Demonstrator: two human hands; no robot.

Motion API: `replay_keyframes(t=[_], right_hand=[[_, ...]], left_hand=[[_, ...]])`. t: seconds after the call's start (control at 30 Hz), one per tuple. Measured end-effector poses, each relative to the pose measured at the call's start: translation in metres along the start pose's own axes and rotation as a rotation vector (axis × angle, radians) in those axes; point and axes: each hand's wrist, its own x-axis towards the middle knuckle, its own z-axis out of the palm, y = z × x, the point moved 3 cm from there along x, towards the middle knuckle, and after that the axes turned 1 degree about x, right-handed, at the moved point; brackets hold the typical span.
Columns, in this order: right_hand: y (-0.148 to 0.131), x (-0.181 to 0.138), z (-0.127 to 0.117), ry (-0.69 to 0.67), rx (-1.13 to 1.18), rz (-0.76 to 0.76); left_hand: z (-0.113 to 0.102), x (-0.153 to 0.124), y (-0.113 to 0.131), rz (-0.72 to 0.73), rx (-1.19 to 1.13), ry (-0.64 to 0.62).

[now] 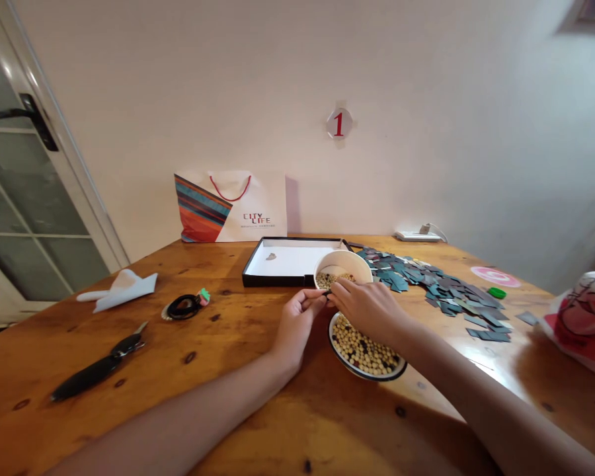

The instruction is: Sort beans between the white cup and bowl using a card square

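A shallow dark-rimmed bowl (pixel 377 370) full of mixed pale and dark beans sits on the wooden table (pixel 238 390). Just behind it stands a white paper cup (pixel 357 262) holding some beans. My right hand (pixel 367 307) hovers over the bowl's far edge, fingers curled together near the cup's rim. My left hand (pixel 297 324) rests to the left of the bowl with fingertips pinched together, touching the right hand's fingertips. What the fingers pinch is too small to make out.
Behind the cup lies a black-edged box lid (pixel 282 259) with a white inside. Several grey puzzle pieces (pixel 441 287) spread to the right. A paper bag (pixel 231 206) leans on the wall. A black folding tool (pixel 96 370), hair ties (pixel 183 306) and white tissue (pixel 121 289) lie left.
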Motion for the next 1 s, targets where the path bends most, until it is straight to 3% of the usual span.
replay_keyframes(t=[0.37, 0.6, 1.0], right_hand=[[-0.0006, -0.0045, -0.001, 0.069, 0.082, -0.106], [0.0026, -0.0087, -0.004, 0.132, 0.106, -0.123], [-0.0043, -0.0074, -0.0019, 0.051, -0.04, -0.055]], left_hand=[[0.0057, -0.0053, 0.0024, -0.058, -0.167, -0.089], [0.0018, -0.0031, -0.001, -0.017, -0.069, -0.098], [0.0005, -0.0027, 0.0017, -0.046, 0.029, -0.032]])
